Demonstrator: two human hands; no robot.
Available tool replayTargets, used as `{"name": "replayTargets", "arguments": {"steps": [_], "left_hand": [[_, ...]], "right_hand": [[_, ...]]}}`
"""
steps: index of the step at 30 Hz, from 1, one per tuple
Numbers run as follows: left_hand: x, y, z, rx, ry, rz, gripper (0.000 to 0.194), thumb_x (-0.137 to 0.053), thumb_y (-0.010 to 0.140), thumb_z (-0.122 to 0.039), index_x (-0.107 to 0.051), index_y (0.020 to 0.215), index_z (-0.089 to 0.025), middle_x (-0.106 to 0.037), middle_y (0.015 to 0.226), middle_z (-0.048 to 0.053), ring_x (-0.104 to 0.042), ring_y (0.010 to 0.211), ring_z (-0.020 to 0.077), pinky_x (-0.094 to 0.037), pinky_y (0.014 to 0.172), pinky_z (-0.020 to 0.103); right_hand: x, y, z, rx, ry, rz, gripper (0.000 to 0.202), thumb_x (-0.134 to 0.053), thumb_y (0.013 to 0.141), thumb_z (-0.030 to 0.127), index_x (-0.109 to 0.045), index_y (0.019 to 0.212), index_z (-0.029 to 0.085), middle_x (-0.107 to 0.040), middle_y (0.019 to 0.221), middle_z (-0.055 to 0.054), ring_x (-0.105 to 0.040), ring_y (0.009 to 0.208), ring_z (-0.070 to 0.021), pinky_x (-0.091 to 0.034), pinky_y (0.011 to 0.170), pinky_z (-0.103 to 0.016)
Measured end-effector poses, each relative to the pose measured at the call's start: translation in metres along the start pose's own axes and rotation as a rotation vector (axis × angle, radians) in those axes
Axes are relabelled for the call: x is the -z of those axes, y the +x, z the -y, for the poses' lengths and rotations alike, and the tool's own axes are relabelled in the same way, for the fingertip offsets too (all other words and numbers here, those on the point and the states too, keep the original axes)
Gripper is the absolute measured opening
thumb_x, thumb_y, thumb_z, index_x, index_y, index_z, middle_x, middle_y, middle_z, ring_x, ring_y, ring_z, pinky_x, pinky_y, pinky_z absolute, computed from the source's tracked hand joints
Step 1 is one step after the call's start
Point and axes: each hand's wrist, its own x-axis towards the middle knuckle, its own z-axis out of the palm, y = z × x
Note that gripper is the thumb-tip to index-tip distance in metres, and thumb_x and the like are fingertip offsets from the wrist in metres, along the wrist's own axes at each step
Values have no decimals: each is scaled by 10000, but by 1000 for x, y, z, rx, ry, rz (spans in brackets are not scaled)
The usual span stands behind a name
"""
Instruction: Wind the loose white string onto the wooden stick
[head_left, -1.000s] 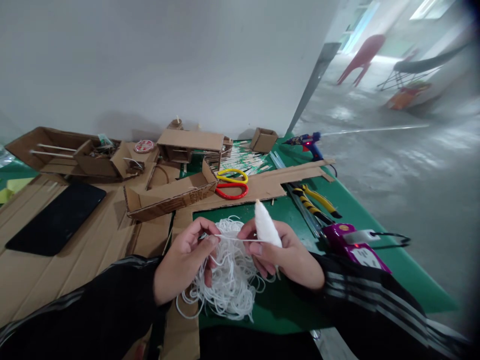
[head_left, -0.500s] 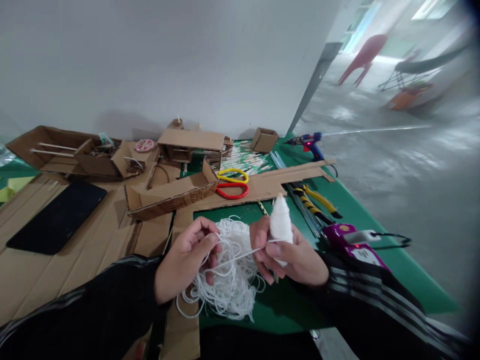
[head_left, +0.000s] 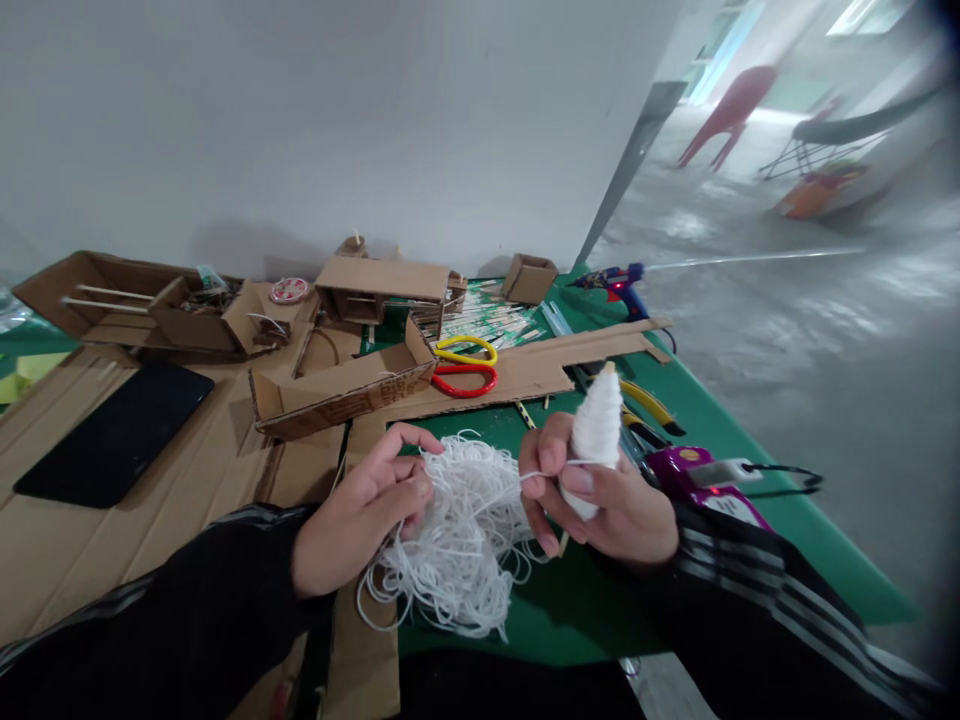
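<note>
My right hand [head_left: 592, 490] grips a cone [head_left: 598, 425] wound with white cord, its narrow tip pointing up and a small tan point showing at the top. A strand crosses the cone under my right thumb and leads leftward. My left hand [head_left: 367, 510] is at the left edge of a loose heap of white cord [head_left: 472, 540]. Its index finger is partly stretched out while the thumb presses on the other fingers, seemingly on a strand of cord; the pinch itself is mostly hidden. The heap lies between both hands on the green tabletop [head_left: 585, 620].
Beyond my hands are an open cardboard tray [head_left: 345, 395], scissors [head_left: 469, 380] with red and yellow handles, and cardboard boxes [head_left: 382, 280]. A black tablet [head_left: 112, 435] lies left. Yellow-handled pliers [head_left: 649, 405], a purple power strip [head_left: 682, 470] and a glue gun [head_left: 622, 285] are right.
My right hand has moved right and slightly up with the cone, which now hides part of the pliers. My left hand has shifted slightly left, its index finger straighter.
</note>
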Motion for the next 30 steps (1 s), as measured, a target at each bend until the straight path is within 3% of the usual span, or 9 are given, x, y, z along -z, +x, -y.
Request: {"name": "replayTargets", "arguments": {"steps": [3,6,8,10,14,18,23,27,30], "left_hand": [[6,-6,-18,-115,460,19,257,-532,848,-221,-545,1103,-247,-440,642,-51,-407,557,120,-326,554,230],[15,-10,-30,-311,844,72,256,-631,773,-259,-667,1027,-259,-516,689,-3,-463,633,163,-332,592,258],[19,-11,-31,-354,973,150,328,-714,705,-355,-693,1023,-274,-593,911,60,-518,808,224,-376,686,293],[21,-11,-28,-334,1030,205,392,-764,646,-418,-696,1006,-279,-550,1198,101,-498,1014,295,-394,816,357],[16,-9,-15,-402,949,148,216,-746,686,-387,-666,814,-232,-482,1359,109,-372,1239,363,-308,989,460],[9,-5,-15,-312,678,95,250,-587,847,-349,-569,1068,-233,-528,1301,114,-458,1200,293,-350,983,409],[-6,12,-33,-167,384,106,315,-507,912,-367,-469,1198,-241,-558,1219,82,-505,1156,221,-376,988,357],[-22,29,-32,-45,160,205,455,-569,871,-412,-408,1252,-222,-618,1016,76,-594,937,212,-466,811,343],[-27,38,-25,-84,146,166,423,-556,872,-431,-463,1215,-202,-621,862,46,-592,820,197,-466,721,312]], "right_hand": [[0,1,0,10,11,8,211,-684,715,355,-538,756,209,-621,723,41,-371,327,-16,-503,366,-233],[0,1,0,7,-19,-25,240,-685,707,378,-519,754,212,-625,743,39,-375,323,-16,-504,363,-236],[0,2,0,7,-30,-45,255,-684,700,390,-507,756,216,-626,760,40,-370,321,-14,-502,358,-236],[-1,2,0,7,-27,-56,260,-688,689,390,-506,757,217,-628,769,40,-364,319,-12,-498,353,-235],[1,3,-2,3,-31,-37,233,-681,709,376,-529,777,213,-641,793,31,-366,325,-12,-505,371,-239],[1,4,-2,-5,-115,12,208,-669,753,348,-563,836,188,-638,813,5,-371,337,-12,-463,359,-222],[-10,4,6,-15,-577,-31,195,-627,817,292,-565,946,159,-537,686,28,-448,470,-59,-391,439,-195],[-17,4,12,196,-920,-110,260,-617,802,233,-486,1021,184,-584,900,-29,-551,740,-145,-456,649,-263],[-17,4,14,260,-1140,-142,318,-588,832,257,-437,1104,192,-583,1031,-76,-582,866,-197,-466,747,-327]]}}
